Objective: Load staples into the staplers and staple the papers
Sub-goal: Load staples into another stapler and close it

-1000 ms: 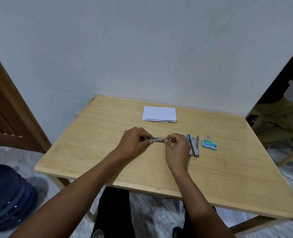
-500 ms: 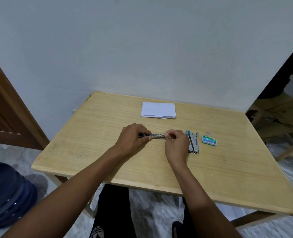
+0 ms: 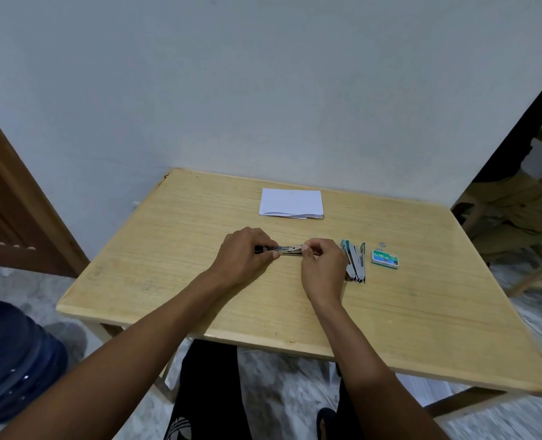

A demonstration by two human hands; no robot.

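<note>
Left hand (image 3: 244,255): fingers curled tight round black end of slim black-and-silver stapler (image 3: 287,250), mid light wooden table (image 3: 168,249). Right hand (image 3: 322,268): fingertips pinching opposite end. Opened teal-and-silver stapler (image 3: 356,262) at 3 o'clock; white paper stack (image 3: 291,203) at 12.

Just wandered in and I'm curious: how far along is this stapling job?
Early. Nothing looks finished. The left hand grips one stapler, opened flat, while the right hand pinches its other end, apparently loading it. The second stapler lies open beside the staple box; loaded or not, I cannot tell. The papers wait behind, apparently unstapled.
</note>
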